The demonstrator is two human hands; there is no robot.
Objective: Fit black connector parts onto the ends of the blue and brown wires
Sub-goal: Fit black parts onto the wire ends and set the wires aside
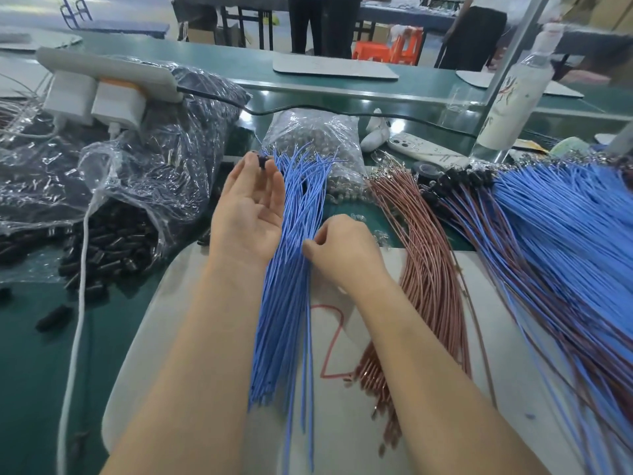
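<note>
A factory assembly floor: green benches, wire bundles, connectors (bagged in bulk).

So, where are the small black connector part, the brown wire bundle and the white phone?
small black connector part (263, 163): head view, its body.
brown wire bundle (432, 269): head view, middle.
white phone (426, 151): head view, its back.

A: Desk surface?
B: Green, matte. A second green desk runs across the upper frame.
A: Behind it?
B: Orange plastic stool upper centre-right, blue metal frame upper left, cardboard boxes upper right.
A: Light?
B: Even, diffuse; soft shadows.
</note>
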